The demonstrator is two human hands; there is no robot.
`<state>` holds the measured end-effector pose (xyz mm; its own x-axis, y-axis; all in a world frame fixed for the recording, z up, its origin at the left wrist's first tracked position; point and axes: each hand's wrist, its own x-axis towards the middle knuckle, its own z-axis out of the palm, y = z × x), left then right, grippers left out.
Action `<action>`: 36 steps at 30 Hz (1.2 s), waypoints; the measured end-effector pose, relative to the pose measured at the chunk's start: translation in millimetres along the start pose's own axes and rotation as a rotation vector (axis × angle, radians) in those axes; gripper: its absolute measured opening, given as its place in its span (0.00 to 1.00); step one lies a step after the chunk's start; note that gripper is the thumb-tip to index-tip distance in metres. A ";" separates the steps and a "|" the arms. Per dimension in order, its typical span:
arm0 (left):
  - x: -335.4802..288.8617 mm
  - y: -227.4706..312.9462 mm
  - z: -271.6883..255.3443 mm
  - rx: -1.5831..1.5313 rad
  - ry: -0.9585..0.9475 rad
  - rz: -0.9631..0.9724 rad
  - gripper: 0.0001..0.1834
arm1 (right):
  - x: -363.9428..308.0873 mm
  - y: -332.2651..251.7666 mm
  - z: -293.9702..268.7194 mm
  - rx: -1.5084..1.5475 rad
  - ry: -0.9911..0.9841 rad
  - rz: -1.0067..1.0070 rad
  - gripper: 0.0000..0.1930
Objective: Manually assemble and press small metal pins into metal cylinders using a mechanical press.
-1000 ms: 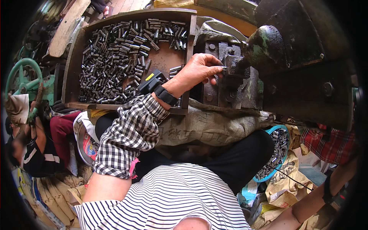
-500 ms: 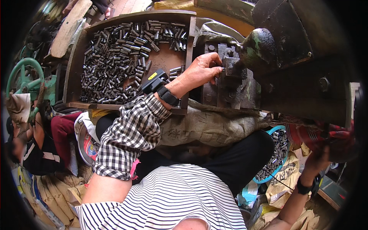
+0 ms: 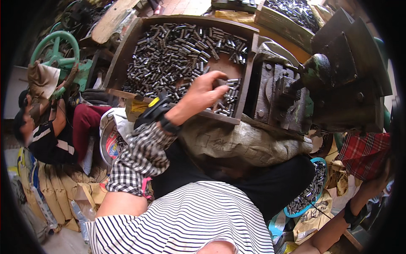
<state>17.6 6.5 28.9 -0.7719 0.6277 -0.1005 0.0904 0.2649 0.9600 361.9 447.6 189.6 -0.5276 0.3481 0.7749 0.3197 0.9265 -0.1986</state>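
My left hand (image 3: 205, 92) is over the right part of a shallow wooden tray (image 3: 177, 20) of short metal tubes (image 3: 169, 55). Its thumb and forefinger are curved and apart, close above a small group of tubes (image 3: 230, 99) by the tray's right wall. Whether a fingertip touches one is unclear. Right of the tray stands a greasy steel press (image 3: 334, 84) with a die block (image 3: 285, 91) under its ram. At the far right, my right hand (image 3: 385, 172) is beside a red plaid cloth (image 3: 366, 155), its fingers lost in the dark rim.
A blue-rimmed basin (image 3: 307, 188) of metal pieces stands by my right knee. A stiff sack (image 3: 241, 142) hangs below the tray and press. Another person (image 3: 50, 131) sits at the left near a green handwheel (image 3: 55, 48). A wooden box (image 3: 275, 23) of parts lies behind.
My left hand has moved from the press's die block back over the tray of tubes, and its fingers have spread. The whole view has shifted, with the tray now further right.
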 end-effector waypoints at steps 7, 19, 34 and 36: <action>-119.9 2.4 -131.3 -0.137 0.438 -0.174 0.14 | -44.3 -135.2 14.3 -0.652 0.117 0.178 0.25; -41.9 -15.5 -44.0 0.489 0.064 0.221 0.15 | -69.6 -316.6 281.3 0.352 -0.642 -0.540 0.11; 7.9 -51.6 -29.8 0.790 -0.353 0.161 0.11 | -78.3 -335.4 337.2 0.044 -0.937 -0.913 0.06; 5.6 -51.8 -30.5 0.794 -0.334 0.144 0.10 | -87.7 -341.9 337.8 0.185 -1.169 -0.589 0.06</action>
<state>-10.6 -26.1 -13.4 -0.5060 0.8430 -0.1828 0.6808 0.5204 0.5154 33.0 148.6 -13.2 -0.9431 -0.2798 -0.1796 -0.2518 0.9538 -0.1636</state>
